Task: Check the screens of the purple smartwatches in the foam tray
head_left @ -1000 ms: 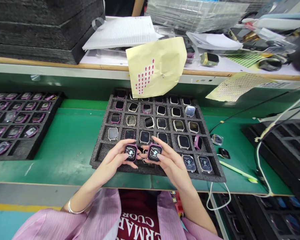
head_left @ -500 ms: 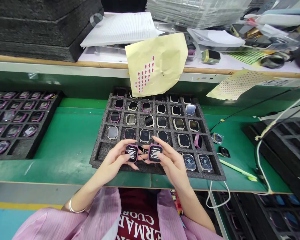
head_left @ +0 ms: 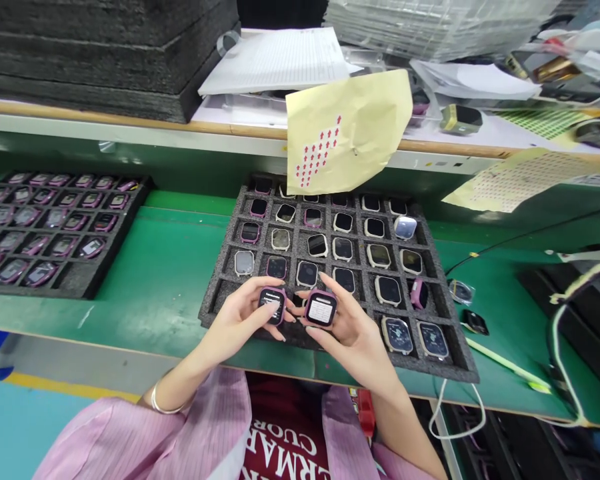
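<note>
My left hand (head_left: 243, 313) is closed round a purple smartwatch case (head_left: 272, 305), its thumb lying on the lit screen with white text. In my right hand (head_left: 353, 327) is another purple smartwatch (head_left: 321, 309), gripped by its edges. That screen shows a white panel with lines of text, and the thumb is at its lower edge. Both watches are held side by side, strapless, just above the front row of a black foam tray (head_left: 211, 293). Several watch cases, silver or purple, sit in its compartments, such as a silver watch (head_left: 397, 335) right of my right hand. My hands hide part of the front row.
A second foam tray (head_left: 75, 280) of purple watches lies at the left. Yellow sticker sheets (head_left: 350, 133) hang from the shelf edge (head_left: 250, 133) over the tray's back. At the right are a green stick (head_left: 507, 363), a small black item (head_left: 475, 323) and a white cable (head_left: 480, 420).
The camera view has shifted, so the bench appears farther right. My right thumb has moved off the watch screen to its lower edge, and that screen changed from dark text to a white panel.
</note>
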A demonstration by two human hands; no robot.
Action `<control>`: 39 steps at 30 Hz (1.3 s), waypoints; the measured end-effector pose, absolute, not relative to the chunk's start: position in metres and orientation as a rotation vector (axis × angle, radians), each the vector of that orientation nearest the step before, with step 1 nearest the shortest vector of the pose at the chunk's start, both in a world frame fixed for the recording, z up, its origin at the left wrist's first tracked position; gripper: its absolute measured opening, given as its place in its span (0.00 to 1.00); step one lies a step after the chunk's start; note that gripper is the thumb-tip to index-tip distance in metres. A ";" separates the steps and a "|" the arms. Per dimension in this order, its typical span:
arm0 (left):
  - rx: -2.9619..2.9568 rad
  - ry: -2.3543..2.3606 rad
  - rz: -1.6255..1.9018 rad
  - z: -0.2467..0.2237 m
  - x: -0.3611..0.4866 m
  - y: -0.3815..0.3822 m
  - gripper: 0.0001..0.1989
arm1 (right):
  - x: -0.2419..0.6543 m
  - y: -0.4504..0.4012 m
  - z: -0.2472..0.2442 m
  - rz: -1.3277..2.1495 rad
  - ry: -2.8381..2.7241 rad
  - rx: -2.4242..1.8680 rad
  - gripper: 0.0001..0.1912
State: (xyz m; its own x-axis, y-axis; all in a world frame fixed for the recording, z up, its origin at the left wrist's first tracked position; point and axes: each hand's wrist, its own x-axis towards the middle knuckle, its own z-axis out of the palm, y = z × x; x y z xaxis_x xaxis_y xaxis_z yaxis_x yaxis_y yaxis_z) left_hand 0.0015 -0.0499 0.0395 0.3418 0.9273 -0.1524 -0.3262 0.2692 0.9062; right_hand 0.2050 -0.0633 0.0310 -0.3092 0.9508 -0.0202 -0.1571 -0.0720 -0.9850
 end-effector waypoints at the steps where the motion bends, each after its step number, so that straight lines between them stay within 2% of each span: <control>1: 0.914 0.811 0.995 0.039 0.000 -0.050 0.16 | 0.204 -0.062 0.030 1.523 -1.332 -0.975 0.34; 4: 0.909 0.802 1.028 0.038 -0.007 -0.051 0.16 | 0.197 -0.057 0.027 1.350 -1.552 -1.096 0.30; 10: 0.874 0.790 1.072 0.037 -0.019 -0.049 0.15 | 0.168 -0.043 0.025 0.793 -2.068 -1.175 0.25; 14: 0.912 0.804 1.070 0.038 -0.026 -0.050 0.16 | 0.168 -0.042 0.034 0.648 -2.349 -1.134 0.31; 16: 0.962 0.833 1.060 0.038 -0.031 -0.051 0.20 | 0.182 -0.045 0.042 0.529 -2.350 -1.175 0.26; 19: 1.025 0.890 1.057 0.034 -0.036 -0.052 0.25 | 0.210 -0.052 0.050 0.355 -2.318 -1.357 0.11; 22: 1.046 0.952 1.055 0.030 -0.035 -0.051 0.23 | 0.219 -0.060 0.046 0.281 -2.354 -1.505 0.09; 25: 1.057 0.984 1.054 0.028 -0.027 -0.050 0.21 | 0.204 -0.066 0.032 0.204 -2.332 -1.593 0.12; 29: 1.083 0.987 1.025 0.031 -0.014 -0.053 0.21 | 0.185 -0.074 0.017 0.469 -2.076 -1.585 0.19; 33: 1.083 0.974 0.969 0.034 -0.006 -0.056 0.21 | 0.193 -0.074 0.021 0.807 -1.839 -1.359 0.07; 35: 1.076 0.973 0.941 0.035 -0.002 -0.056 0.21 | 0.200 -0.071 0.028 1.045 -1.646 -1.222 0.04; 39: 1.071 0.980 0.939 0.037 0.007 -0.055 0.21 | 0.206 -0.064 0.040 1.494 -1.072 -1.012 0.13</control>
